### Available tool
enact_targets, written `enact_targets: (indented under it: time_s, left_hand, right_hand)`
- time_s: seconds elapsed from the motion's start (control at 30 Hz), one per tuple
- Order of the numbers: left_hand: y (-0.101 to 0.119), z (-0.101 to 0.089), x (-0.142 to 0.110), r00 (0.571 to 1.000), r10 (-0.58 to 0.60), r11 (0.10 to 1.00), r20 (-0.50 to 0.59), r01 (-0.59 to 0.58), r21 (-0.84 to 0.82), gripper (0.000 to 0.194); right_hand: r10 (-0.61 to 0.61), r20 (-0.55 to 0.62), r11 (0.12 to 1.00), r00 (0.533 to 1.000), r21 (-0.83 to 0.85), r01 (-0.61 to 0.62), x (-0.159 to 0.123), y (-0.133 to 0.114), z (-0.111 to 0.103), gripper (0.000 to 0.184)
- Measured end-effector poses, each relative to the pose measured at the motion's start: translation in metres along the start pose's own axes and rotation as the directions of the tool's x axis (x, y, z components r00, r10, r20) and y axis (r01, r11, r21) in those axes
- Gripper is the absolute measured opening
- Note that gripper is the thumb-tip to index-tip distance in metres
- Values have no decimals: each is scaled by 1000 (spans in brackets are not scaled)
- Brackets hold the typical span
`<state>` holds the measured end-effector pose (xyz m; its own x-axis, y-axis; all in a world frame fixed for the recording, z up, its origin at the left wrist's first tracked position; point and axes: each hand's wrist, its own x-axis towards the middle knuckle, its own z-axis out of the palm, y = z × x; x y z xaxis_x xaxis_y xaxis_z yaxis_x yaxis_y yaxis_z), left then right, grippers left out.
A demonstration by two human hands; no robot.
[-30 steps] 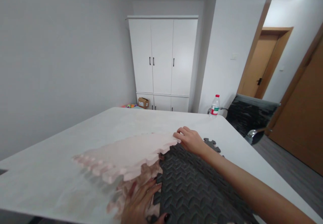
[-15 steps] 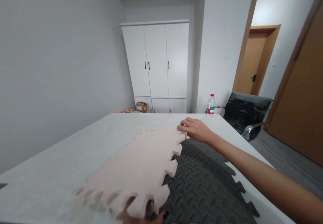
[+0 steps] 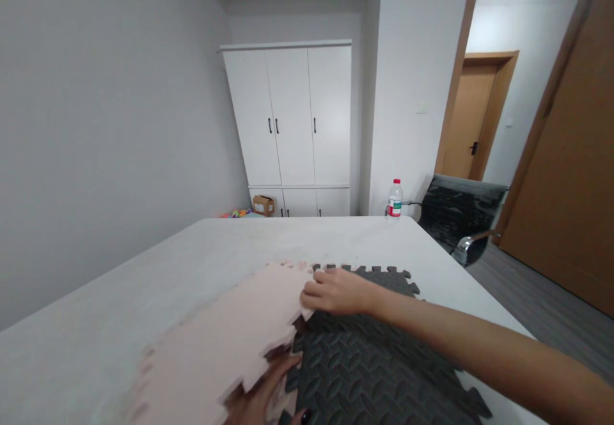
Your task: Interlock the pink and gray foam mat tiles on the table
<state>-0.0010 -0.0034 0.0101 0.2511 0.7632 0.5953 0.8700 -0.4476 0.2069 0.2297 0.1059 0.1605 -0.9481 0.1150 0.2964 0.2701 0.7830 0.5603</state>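
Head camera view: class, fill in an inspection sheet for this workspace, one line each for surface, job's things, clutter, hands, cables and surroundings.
Surface: large white table, matt.
Job's things: pale pink foam puzzle mat with toothed edges, beside and partly over a dark grey textured foam puzzle mat.
Clutter: clear plastic bottle with red cap at the table's far edge.
Hands: right hand grips the pink mat's far corner; left hand lies under its near edge, grip hidden.
Cables: nothing seen.
Surroundings: white cupboard, black chair, brown doors, small cardboard box on the floor.
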Motion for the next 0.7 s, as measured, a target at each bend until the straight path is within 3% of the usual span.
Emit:
enact_targets:
  time_s: [0.13, 0.3, 0.37, 0.43, 0.5, 0.53, 0.57, 0.6, 0.67, 0.7]
  left_hand:
    - [-6, -9, 5, 983, 169, 979, 69, -175, 103, 57]
    - [-12, -1, 0, 982, 187, 966, -6, -183, 180, 58]
    - [-13, 0, 1, 975, 220, 957, -2, -216, 192, 60]
    - [-12, -3, 3, 961, 276, 942, 29, -276, 190, 61]
    - [-11, -6, 6, 951, 307, 930, 41, -309, 200, 61]
    - [-11, -6, 7, 950, 311, 926, 41, -312, 211, 60]
    - [-10, -7, 7, 951, 307, 925, 44, -309, 222, 60]
    - [-10, -6, 7, 952, 304, 924, 47, -306, 229, 60]
    - [-9, -5, 5, 956, 287, 928, 54, -291, 231, 59]
    - [-9, -4, 4, 960, 275, 932, 61, -282, 227, 59]
  right_hand:
    - [27, -42, 995, 999, 93, -23, 29, -39, 5, 17]
    - [66, -63, 986, 996, 154, -56, 37, -70, 17, 13]
    - [155, -54, 969, 986, 205, -141, 35, -71, 23, 10]
    - [334, -56, 906, 941, 294, -304, 33, -63, 28, 8]
    - [572, -95, 758, 815, 442, -480, 31, -46, 31, 8]
    - [692, -118, 651, 713, 530, -544, 29, -34, 33, 7]
    - [798, -135, 531, 588, 620, -578, 28, -22, 35, 6]
    - [891, -132, 387, 434, 720, -576, 26, -10, 37, 6]
    - [991, -45, 97, 124, 885, -455, 21, 16, 42, 13]
    - [1000, 28, -28, -5, 934, -356, 19, 29, 45, 18]
